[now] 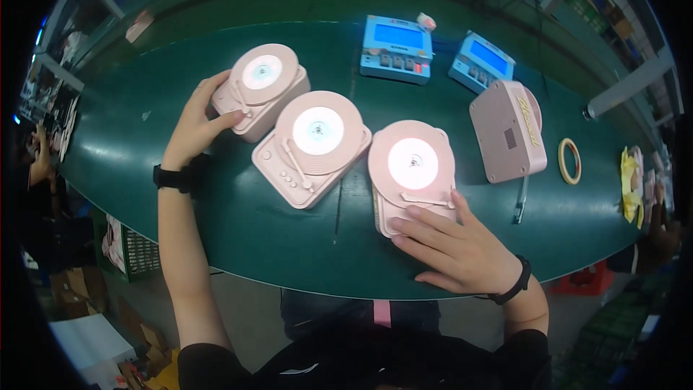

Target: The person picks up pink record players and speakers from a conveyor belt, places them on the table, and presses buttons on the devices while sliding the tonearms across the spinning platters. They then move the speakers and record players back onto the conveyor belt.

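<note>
My left hand (201,126) grips a small pink toy record player (271,76) at the left, thumb on its front near the tonearm and fingers round its far left side. In the middle another pink record player (317,130) lies with its white-labelled disc up, touched by neither hand. My right hand (458,249) rests with outstretched fingers on the front of a third pink record player (415,162), hiding part of its controls. Further right a pink record player (509,133) stands on its side, its underside towards me.
Two blue testers with lit screens, a left one (397,47) and a right one (482,61), stand at the back. A tape roll (569,161) and a thin metallic tool (520,202) lie on the right of the green table (317,263). Yellow wrapping (632,184) lies at the far right.
</note>
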`<state>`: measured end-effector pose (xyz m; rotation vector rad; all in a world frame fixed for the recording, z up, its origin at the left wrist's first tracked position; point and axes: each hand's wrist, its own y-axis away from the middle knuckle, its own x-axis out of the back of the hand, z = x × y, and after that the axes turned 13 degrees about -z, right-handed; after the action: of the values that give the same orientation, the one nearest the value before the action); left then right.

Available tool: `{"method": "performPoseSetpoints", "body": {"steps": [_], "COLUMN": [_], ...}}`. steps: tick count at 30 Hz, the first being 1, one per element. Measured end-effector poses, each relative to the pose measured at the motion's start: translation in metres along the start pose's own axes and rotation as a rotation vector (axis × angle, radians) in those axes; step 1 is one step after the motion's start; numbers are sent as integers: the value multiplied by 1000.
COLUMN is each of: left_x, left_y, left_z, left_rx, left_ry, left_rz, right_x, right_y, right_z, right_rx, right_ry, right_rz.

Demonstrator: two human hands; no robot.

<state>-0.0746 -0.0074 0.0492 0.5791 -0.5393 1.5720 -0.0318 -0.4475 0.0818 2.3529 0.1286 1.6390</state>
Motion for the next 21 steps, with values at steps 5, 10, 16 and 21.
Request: {"method": "performPoseSetpoints", "body": {"steps": [5,10,16,21], "left_x": [-2,-3,0,-3], "left_y": [-1,-2,-1,-2], "left_z": [-6,0,-6,-2], "left_rx": [1,21,36,33], "left_ry": [29,16,54,123], "left_rz": [5,-15,-28,-21], "right_x": [-4,-8,-9,-12], "right_y": [1,3,3,5], "right_z": [2,1,0,1], "right_rx": [26,39,56,144], "right_ry": [-39,-57,-40,81], "right_rz": [20,50,57,146]}}
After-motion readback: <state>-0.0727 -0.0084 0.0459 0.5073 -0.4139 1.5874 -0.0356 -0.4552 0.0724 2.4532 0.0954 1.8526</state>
